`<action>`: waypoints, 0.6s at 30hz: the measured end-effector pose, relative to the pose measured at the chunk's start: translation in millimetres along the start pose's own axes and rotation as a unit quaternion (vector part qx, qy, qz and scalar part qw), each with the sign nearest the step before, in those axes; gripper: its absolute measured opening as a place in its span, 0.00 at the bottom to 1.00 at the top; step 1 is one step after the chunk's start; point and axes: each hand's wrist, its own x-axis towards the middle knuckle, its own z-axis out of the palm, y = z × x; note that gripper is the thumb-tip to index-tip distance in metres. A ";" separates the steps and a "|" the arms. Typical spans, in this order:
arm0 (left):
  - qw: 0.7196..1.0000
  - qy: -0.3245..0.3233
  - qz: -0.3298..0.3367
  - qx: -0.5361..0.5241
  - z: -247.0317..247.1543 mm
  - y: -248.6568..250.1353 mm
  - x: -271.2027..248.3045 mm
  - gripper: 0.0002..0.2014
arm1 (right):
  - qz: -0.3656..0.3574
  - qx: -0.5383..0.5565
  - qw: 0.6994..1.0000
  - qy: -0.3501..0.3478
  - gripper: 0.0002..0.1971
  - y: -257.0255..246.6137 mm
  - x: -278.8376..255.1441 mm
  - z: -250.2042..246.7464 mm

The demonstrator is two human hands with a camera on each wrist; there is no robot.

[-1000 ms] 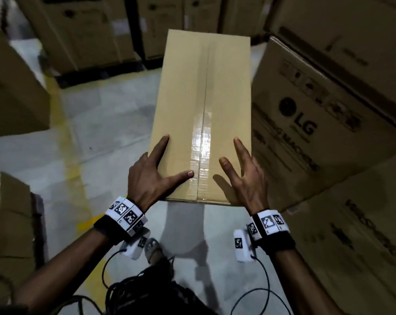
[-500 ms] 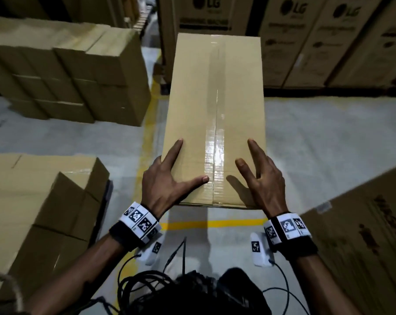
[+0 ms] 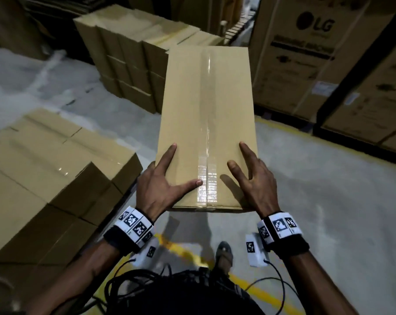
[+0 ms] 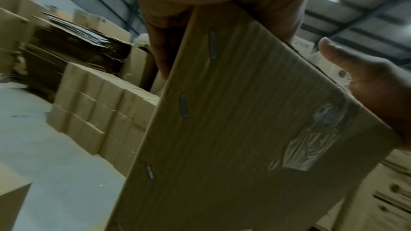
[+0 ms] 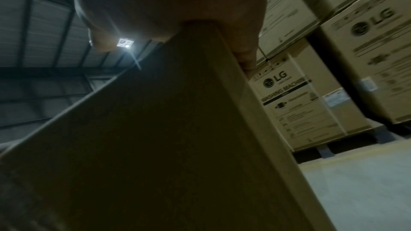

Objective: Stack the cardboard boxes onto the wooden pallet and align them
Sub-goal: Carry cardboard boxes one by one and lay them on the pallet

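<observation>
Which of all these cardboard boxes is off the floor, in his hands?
The long plain box with the shiny tape seam, held by left hand and right hand.

Grey concrete floor [image 3: 329, 189] bears a yellow line [image 3: 256, 289] and cardboard box stacks [image 3: 133, 64].

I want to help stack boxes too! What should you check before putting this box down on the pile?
1. Left hand holds the carried box: ok.
2. Right hand holds it too: ok.
3. Box level, tape seam up: ok.
4. Stack on the left has a flat top: ok.
5. Wooden pallet under it: cannot tell.
6. Cables clear of the feet: cannot tell.
</observation>
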 end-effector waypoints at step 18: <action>0.962 0.169 -0.209 -0.036 42.1 18.1 128.6 0.57 | -0.166 -0.005 0.959 -0.230 0.46 -13.4 263.8 54.1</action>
